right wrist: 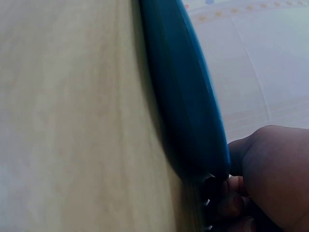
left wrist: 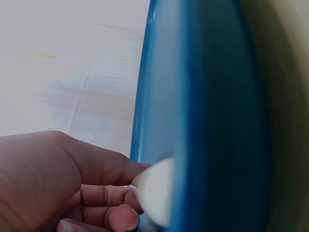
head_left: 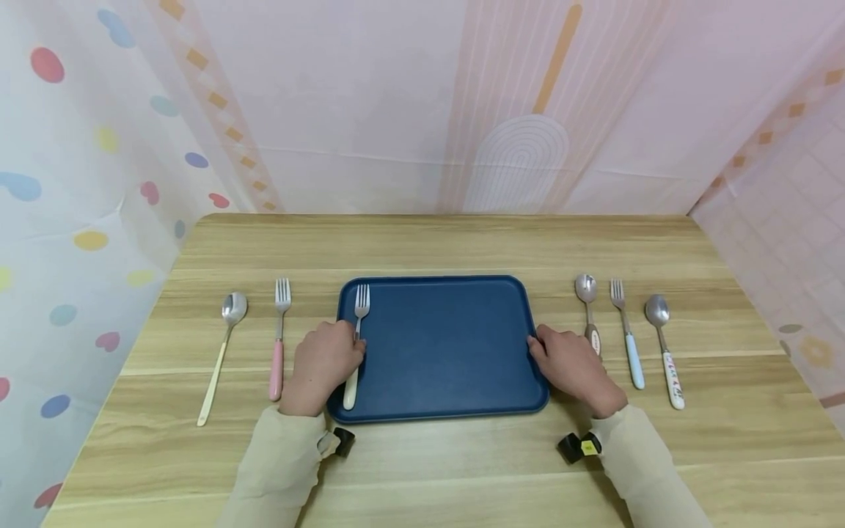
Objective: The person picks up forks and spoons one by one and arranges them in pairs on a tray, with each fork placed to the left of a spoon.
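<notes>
A dark blue tray (head_left: pixel 442 352) lies in the middle of the table. Along its left side is a fork (head_left: pixel 362 301) with a cream handle. My left hand (head_left: pixel 326 356) reaches over the tray's left rim and pinches that handle. In the left wrist view the thumb (left wrist: pixel 116 166) and curled fingers stand on either side of the rounded handle end (left wrist: pixel 159 193). At the tray's right rim my right hand (head_left: pixel 574 367) grips the edge, thumb over it. The right wrist view has its fingers (right wrist: pixel 231 203) curled by the tray's corner, partly in shadow.
Left of the tray lie a pink-handled fork (head_left: pixel 277 363) and a cream-handled spoon (head_left: pixel 221 356). On the right are a brown-handled spoon (head_left: pixel 585 287), a light-blue-handled fork (head_left: pixel 630 352) and a spoon with a patterned handle (head_left: pixel 672 378). Patterned curtains (head_left: pixel 370 95) surround the wooden table (head_left: pixel 449 477).
</notes>
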`<state>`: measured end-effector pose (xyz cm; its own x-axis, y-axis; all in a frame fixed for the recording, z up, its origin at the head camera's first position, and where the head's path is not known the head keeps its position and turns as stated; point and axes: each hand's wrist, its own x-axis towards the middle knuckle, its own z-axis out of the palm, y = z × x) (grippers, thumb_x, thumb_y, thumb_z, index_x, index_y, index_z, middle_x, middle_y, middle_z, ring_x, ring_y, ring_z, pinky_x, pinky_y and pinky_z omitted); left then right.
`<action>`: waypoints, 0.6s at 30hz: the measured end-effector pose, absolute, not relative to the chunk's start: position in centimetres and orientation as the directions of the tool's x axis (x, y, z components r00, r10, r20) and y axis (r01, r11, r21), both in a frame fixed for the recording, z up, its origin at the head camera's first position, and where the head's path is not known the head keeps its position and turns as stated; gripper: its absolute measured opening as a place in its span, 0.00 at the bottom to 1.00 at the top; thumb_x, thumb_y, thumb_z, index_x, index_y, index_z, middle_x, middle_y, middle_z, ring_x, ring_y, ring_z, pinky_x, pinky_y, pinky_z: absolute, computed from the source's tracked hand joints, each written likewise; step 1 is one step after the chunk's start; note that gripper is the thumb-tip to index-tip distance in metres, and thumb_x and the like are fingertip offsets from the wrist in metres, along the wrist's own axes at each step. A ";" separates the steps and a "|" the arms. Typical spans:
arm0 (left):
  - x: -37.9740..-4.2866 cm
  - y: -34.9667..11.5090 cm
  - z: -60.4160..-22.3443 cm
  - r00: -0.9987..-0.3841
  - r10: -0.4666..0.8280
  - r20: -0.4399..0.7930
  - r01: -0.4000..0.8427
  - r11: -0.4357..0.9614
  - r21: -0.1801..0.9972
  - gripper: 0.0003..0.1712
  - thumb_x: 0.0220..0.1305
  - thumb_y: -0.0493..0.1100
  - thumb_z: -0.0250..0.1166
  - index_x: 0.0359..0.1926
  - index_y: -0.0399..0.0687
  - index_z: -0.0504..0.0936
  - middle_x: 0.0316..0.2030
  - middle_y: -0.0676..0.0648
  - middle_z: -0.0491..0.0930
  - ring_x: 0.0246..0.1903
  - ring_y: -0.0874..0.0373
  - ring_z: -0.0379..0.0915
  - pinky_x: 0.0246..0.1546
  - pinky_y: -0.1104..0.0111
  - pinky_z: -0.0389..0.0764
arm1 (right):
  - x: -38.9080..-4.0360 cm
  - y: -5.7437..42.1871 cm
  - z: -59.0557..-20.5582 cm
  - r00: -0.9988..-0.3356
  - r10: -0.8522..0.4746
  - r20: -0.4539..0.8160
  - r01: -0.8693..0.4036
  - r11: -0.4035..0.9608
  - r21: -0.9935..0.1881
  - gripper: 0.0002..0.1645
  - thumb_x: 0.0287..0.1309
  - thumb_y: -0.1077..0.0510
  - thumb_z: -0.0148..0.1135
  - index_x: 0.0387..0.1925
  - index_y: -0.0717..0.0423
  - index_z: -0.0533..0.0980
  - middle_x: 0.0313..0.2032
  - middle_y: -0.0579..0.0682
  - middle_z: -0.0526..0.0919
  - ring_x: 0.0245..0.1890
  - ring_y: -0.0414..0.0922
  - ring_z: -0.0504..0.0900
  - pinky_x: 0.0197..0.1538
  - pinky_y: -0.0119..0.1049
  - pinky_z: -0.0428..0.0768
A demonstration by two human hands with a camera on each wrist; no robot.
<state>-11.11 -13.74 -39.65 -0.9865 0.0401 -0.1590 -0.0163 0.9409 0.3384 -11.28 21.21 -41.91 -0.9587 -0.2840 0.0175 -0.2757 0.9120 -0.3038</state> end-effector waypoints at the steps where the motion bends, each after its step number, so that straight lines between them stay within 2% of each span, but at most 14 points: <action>1: -11.1 -13.7 -39.6 -0.986 0.038 -0.160 -0.019 0.941 0.338 0.20 0.61 0.44 0.56 0.12 0.47 0.70 0.12 0.47 0.67 0.13 0.53 0.66 0.11 0.66 0.65 | -11.3 21.2 -41.9 -0.958 -0.285 0.020 -0.278 0.912 -0.303 0.17 0.65 0.53 0.47 0.19 0.50 0.66 0.12 0.46 0.64 0.11 0.41 0.64 0.16 0.35 0.62; 9: -11.0 -13.6 -39.5 -0.987 0.022 -0.158 -0.036 0.935 0.353 0.21 0.61 0.47 0.58 0.13 0.47 0.69 0.12 0.47 0.66 0.13 0.52 0.66 0.11 0.65 0.64 | -11.4 21.3 -42.1 -0.957 -0.286 0.034 -0.284 0.914 -0.291 0.17 0.65 0.52 0.47 0.19 0.50 0.65 0.12 0.45 0.64 0.12 0.41 0.64 0.16 0.36 0.62; 18: -10.9 -13.5 -39.4 -0.980 0.005 -0.200 -0.068 0.932 0.355 0.18 0.61 0.48 0.59 0.18 0.44 0.73 0.15 0.45 0.70 0.15 0.52 0.67 0.12 0.65 0.66 | -11.4 21.3 -42.1 -0.956 -0.290 0.033 -0.287 0.912 -0.292 0.17 0.65 0.53 0.47 0.19 0.50 0.65 0.12 0.45 0.64 0.12 0.42 0.64 0.17 0.36 0.62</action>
